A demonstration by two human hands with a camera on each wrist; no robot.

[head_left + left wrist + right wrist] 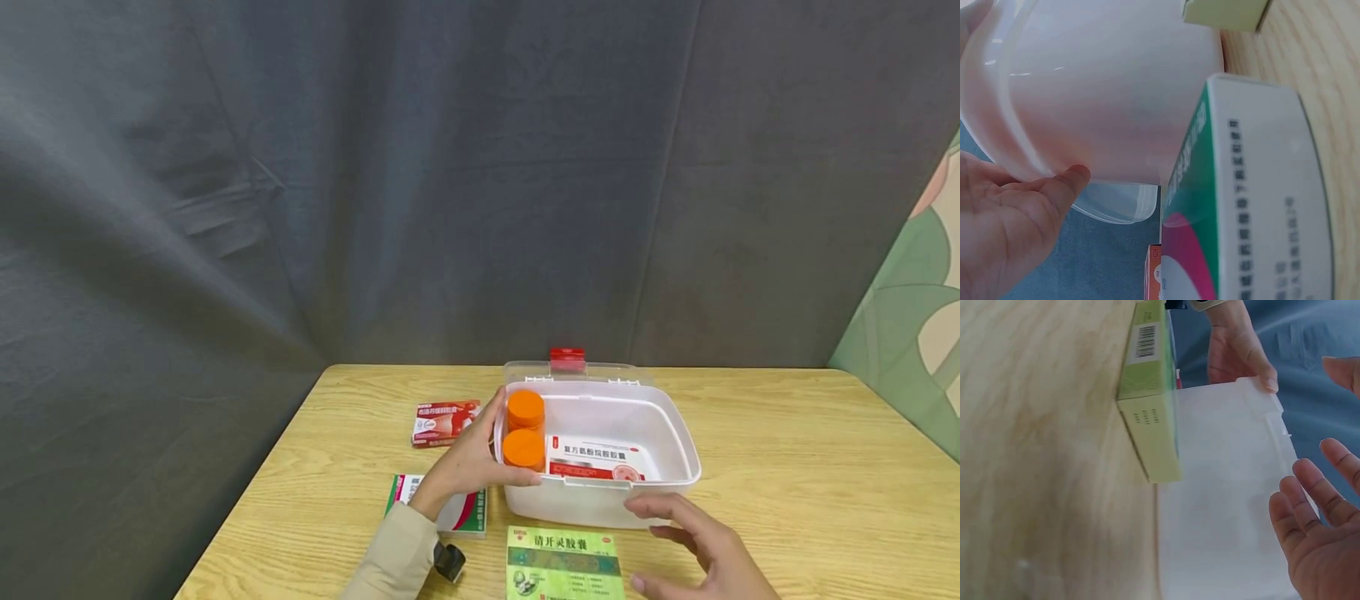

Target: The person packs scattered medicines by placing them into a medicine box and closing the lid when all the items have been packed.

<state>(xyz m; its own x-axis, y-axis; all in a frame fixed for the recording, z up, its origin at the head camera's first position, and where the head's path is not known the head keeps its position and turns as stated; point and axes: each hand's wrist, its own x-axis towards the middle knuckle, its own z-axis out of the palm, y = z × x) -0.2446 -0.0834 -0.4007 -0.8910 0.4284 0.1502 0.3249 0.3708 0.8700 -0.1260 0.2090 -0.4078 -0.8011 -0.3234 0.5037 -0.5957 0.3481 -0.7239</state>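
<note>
A white plastic storage box (600, 500) stands on the table with its clear lid (517, 372) swung back. My left hand (472, 458) grips the box's left end, thumb along the front rim; in the left wrist view its fingertips (1077, 176) press the outer wall. Inside are two orange-capped bottles (523, 450) at the left and a white and red medicine box (592, 458). Close to the front right corner, my right hand (708, 546) holds nothing, its fingers spread apart. A green medicine box (564, 562) lies in front of the storage box, left of that hand.
Left of the storage box lie a red medicine box (442, 423) and a green and white medicine box (471, 515), the latter partly behind my left forearm. A red latch (567, 358) sits on the lid. A dark curtain (480, 183) hangs behind the wooden table (787, 442).
</note>
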